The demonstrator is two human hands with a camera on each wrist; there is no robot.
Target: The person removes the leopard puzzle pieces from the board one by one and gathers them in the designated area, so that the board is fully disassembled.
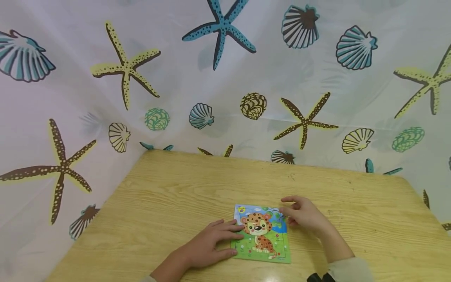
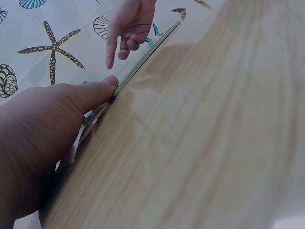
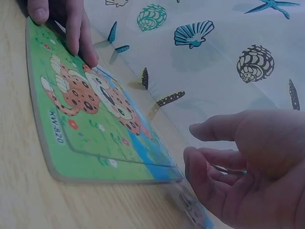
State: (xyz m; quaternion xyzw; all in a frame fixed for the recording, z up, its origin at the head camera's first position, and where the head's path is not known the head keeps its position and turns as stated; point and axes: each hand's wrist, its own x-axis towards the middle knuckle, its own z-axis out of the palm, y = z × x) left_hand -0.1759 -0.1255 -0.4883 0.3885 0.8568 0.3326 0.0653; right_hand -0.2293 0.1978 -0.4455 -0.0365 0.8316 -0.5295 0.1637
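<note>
Lying flat, spotted-leopard puzzle (image 1: 262, 235), green and blue; left hand (image 1: 210, 244) spread on it, right hand (image 1: 305, 215) loosely curled.

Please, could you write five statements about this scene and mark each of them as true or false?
1. The puzzle lies on the table. True.
2. The puzzle shows an elephant. False: it shows a spotted leopard.
3. The left hand touches the puzzle. True.
4. The right hand is beside the near left corner of the puzzle. False: it is by the far right corner.
5. The cloth behind the table has starfish printed on it. True.
</note>
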